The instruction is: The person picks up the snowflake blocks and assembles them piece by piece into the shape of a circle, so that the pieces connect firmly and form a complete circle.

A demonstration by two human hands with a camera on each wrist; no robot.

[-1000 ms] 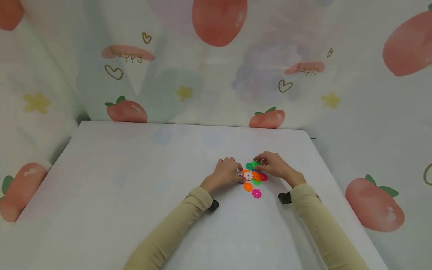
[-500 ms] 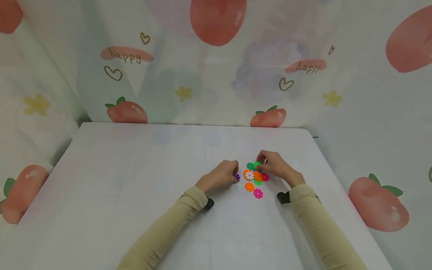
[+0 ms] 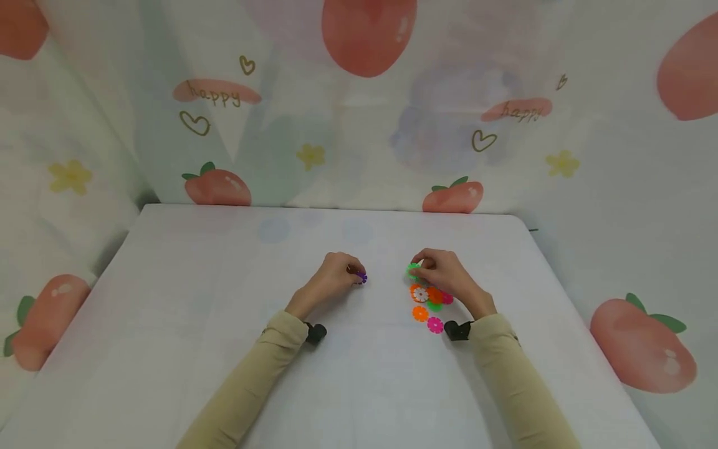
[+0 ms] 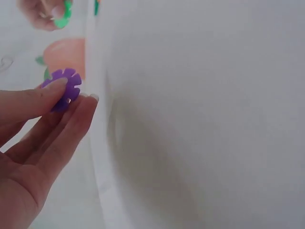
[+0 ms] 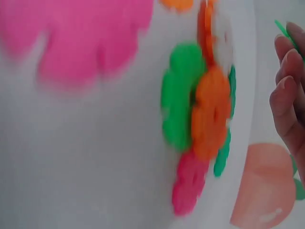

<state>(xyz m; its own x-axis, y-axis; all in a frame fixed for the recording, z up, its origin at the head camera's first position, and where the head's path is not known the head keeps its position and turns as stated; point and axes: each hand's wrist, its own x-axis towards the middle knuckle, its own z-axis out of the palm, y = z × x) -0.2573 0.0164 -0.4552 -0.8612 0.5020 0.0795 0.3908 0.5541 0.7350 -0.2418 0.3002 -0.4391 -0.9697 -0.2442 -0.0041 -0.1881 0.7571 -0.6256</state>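
My left hand (image 3: 335,274) pinches a purple notched snowflake disc (image 4: 72,87) between thumb and fingers, raised over the table. To the right, my right hand (image 3: 447,269) holds a bright green snowflake disc (image 3: 413,270) by its edge, also lifted. Just below the right hand lies a loose pile of such discs: a white one (image 3: 421,295) over orange, another orange disc (image 3: 434,295), a green one (image 3: 434,307) and a pink one partly covered. Nearer me are a single orange disc (image 3: 420,313) and a pink disc (image 3: 435,325). Darker green edges (image 5: 222,152) show behind the pile in the right wrist view.
The discs lie on a white-covered table (image 3: 224,324). Its far edge meets a printed fabric backdrop (image 3: 359,137) with fruit pictures, hearts and lettering. Dark wrist cameras, such as the one under my left sleeve (image 3: 316,333), hang close over the tabletop.
My left hand has taken the purple disc from the pile's left side and carried it leftward. My right hand has moved slightly left, with the green disc now lifted in its fingers.
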